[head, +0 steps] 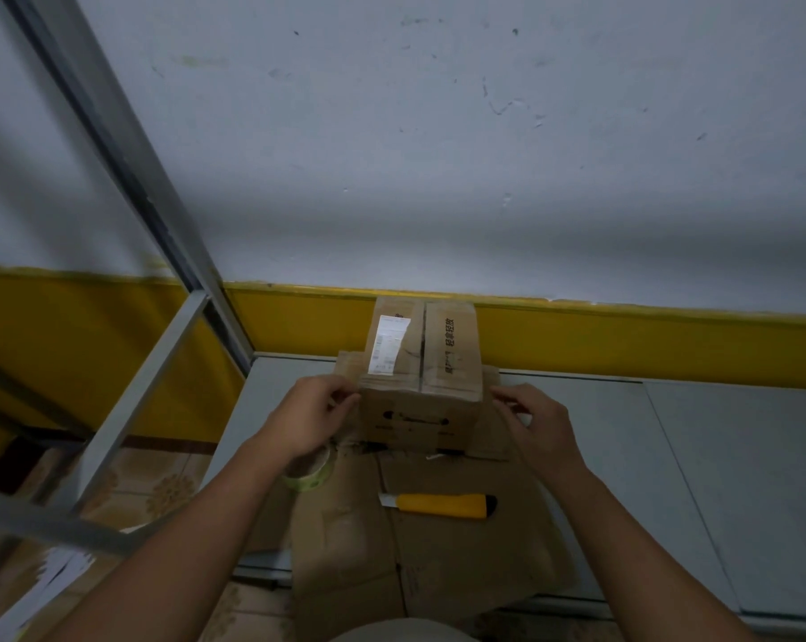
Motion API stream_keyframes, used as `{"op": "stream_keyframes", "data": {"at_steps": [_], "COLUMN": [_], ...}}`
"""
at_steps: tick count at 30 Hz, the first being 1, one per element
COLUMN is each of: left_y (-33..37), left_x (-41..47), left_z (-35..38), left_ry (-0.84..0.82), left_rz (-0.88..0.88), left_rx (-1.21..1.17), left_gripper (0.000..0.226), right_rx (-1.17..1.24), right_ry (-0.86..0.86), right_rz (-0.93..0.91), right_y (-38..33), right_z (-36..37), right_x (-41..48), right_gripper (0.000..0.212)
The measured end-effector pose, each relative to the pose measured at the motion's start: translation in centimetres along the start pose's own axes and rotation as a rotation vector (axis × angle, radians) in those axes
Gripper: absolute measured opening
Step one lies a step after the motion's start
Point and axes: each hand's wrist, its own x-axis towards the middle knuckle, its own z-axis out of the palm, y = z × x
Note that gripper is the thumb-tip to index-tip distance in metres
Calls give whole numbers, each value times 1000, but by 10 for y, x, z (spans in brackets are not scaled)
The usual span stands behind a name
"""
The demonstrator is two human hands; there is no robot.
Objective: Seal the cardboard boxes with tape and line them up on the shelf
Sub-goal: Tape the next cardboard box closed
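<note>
Head view, looking down: the cardboard box (419, 373) stood upright on a sheet of flattened cardboard (438, 549) laid over the grey shelf (716, 456), near the wall with its yellow band (623, 335). Its top flaps were folded down and met along a middle seam, and a white label (388, 345) was stuck on the left flap. My left grip (313, 417) was narrow, its curled fingers pinching the box's upper left corner. My right grip (535, 426) was curled just as tightly at the upper right edge, but I could not tell whether it truly held the box or only sat beside it. A tape roll (308, 472) lay under my left wrist, partly hidden. A yellow utility knife (442, 505) lay flat on the cardboard sheet, nearer me than the box. A metal frame post (127, 145) rose at the left.
</note>
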Motion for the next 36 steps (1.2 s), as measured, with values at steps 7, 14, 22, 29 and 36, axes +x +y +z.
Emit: {"op": "stream_keyframes", "data": {"at_steps": [7,14,22,29,36], "left_y": [1,4,3,7,1], "left_x": [20,36,46,64,49], "left_z": [-15,-36,-45,-50,-54], "left_ry": [-124,-259,-170,-282,-501], "left_rz": [-64,62,156,180,-302], "left_rx": [21,263,371,323,-416], "left_gripper": [13,19,13,37,49], "right_rx": [-20,-100,-27,76,264], "right_ry": [-180,-134,-51,-49,-19], "right_rz": [-129,-200,-143,0,268], "right_y": [-2,-3,-2,-4,-19], "right_z": [-9,0,10,18,20], "right_x": [25,25,21,15,12], "right_gripper": [30,30,28,28,42]}}
